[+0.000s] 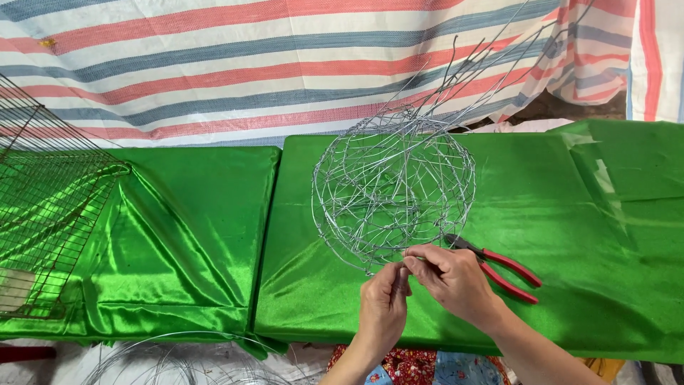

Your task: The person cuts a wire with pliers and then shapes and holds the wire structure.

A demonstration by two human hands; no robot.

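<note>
A round basket-like frame of woven silver wire (393,187) stands on the green satin cloth (605,235), with several loose wire ends sticking up at its back. My left hand (383,308) and my right hand (453,279) meet at the frame's near rim, both pinching the wire there between fingers and thumb. Red-handled pliers (507,269) lie on the cloth just right of my right hand, partly hidden behind it.
A flat wire grid panel (43,214) lies on the green cloth at the left. Coils of loose wire (171,360) sit on the floor below the table edge. A striped red, white and blue tarp (249,64) hangs behind.
</note>
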